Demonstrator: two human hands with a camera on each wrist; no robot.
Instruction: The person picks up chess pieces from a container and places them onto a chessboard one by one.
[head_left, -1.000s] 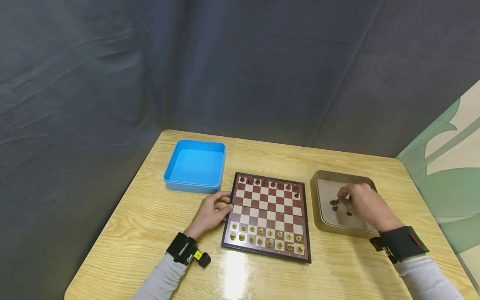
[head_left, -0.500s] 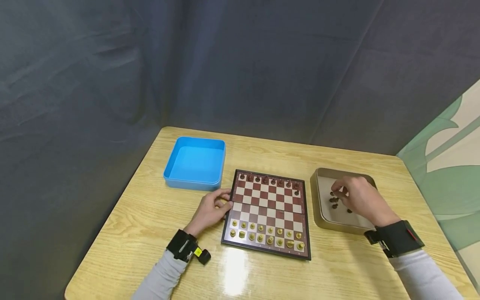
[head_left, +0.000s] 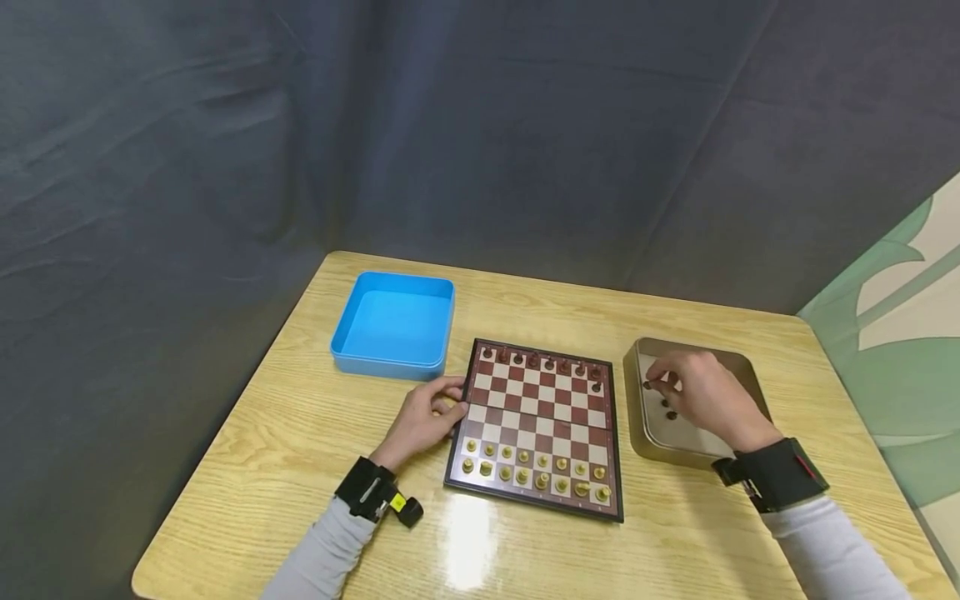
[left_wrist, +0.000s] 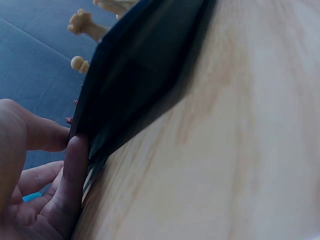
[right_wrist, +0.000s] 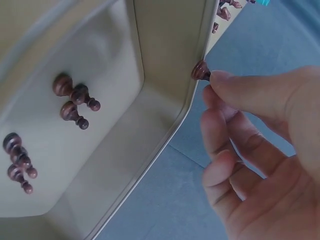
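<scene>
A folding chessboard (head_left: 536, 406) lies on the table. Light pieces (head_left: 542, 481) fill its two near rows; dark pieces (head_left: 533, 361) line the far row, plus one dark pawn (head_left: 596, 387) before them at right. My left hand (head_left: 422, 423) pinches the board's left edge between thumb and finger, as the left wrist view shows. My right hand (head_left: 705, 396), over the brown tin (head_left: 637, 421), holds a dark pawn (right_wrist: 200, 71) between thumb and fingertip, base outward, level with the tin's rim. Several more dark pawns (right_wrist: 71, 111) lie on the tin's floor.
A blue square box (head_left: 392, 364) stands on the table (head_left: 300, 467) at the back left, beyond my left hand. Behind the table hangs a dark curtain (head_left: 525, 167). The tin's raised walls stand between its pawns and the board.
My right hand has lifted within the tin and shifted left towards the board, with a dark pawn now showing at its fingertips. The left hand has kept its place on the board's edge.
</scene>
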